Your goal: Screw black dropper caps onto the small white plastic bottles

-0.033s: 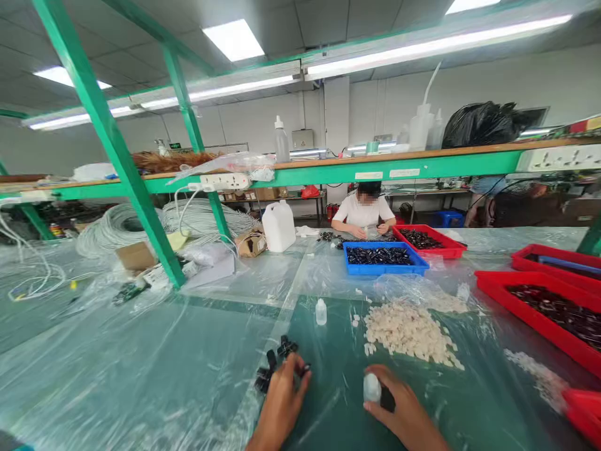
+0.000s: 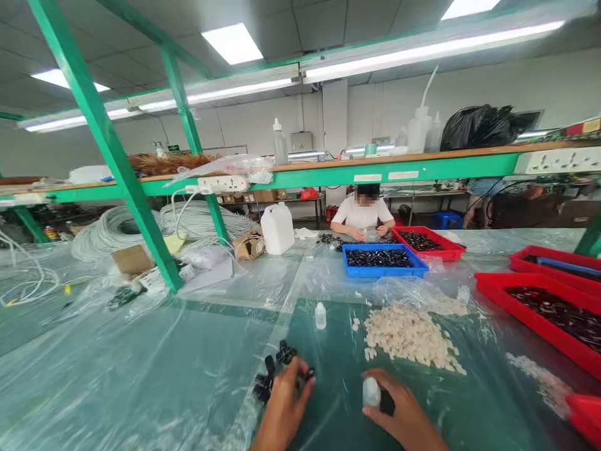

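My left hand [image 2: 283, 410] rests low in the view, its fingertips pinching a piece at the edge of a small cluster of black plastic parts [image 2: 268, 374]. To its right, my right hand [image 2: 402, 416] holds a small white bottle [image 2: 371, 391] upright between thumb and fingers, with a black part [image 2: 387, 401] tucked against the palm. A heap of small whitish parts [image 2: 407, 335] lies just beyond my right hand. A tiny dropper bottle [image 2: 320, 315] stands alone further back.
Clear plastic sheeting covers the green table [image 2: 188, 376]. A blue tray [image 2: 382, 270] and red trays [image 2: 498, 289] of dark parts sit ahead and right. A person in white [image 2: 364, 214] works opposite. A slanted green post [image 2: 117, 169], a white jug [image 2: 277, 228] and cable coils [image 2: 117, 228] stand to the left.
The view has shifted slightly. My left fingers have closed in a little on the black parts; the right hand still holds the white bottle.
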`<state>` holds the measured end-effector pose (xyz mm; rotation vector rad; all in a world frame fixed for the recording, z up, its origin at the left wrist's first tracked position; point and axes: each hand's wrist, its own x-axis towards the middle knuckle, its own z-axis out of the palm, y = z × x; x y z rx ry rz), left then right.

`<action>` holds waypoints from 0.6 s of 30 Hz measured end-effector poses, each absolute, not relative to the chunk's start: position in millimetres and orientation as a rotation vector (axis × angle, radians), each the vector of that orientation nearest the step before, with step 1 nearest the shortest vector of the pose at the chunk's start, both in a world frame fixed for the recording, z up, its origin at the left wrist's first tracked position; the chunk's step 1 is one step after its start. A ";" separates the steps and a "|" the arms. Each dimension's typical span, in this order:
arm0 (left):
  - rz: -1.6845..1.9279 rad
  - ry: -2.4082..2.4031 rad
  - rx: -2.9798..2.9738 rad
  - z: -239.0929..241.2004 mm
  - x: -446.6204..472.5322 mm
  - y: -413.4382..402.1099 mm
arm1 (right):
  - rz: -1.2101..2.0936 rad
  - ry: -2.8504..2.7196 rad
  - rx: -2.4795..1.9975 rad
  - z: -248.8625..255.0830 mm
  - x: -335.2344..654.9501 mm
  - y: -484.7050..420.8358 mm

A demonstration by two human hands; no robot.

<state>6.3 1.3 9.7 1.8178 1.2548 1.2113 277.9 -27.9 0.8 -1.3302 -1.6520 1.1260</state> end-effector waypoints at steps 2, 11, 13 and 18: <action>1.217 1.146 1.828 32.5 19.9 5.4 | 1.107 -1.664 -1.243 24.6 275.5 -14.5; 1.237 0.680 1.867 152.4 69.2 36.6 | 0.711 -1.609 -1.089 144.2 294.9 -0.9; 1.273 0.682 1.878 152.2 71.1 34.8 | 0.382 -1.698 -1.133 151.0 297.1 -11.2; 1.519 0.793 1.820 135.0 83.6 25.5 | -0.297 -1.817 -1.121 154.0 297.9 -25.8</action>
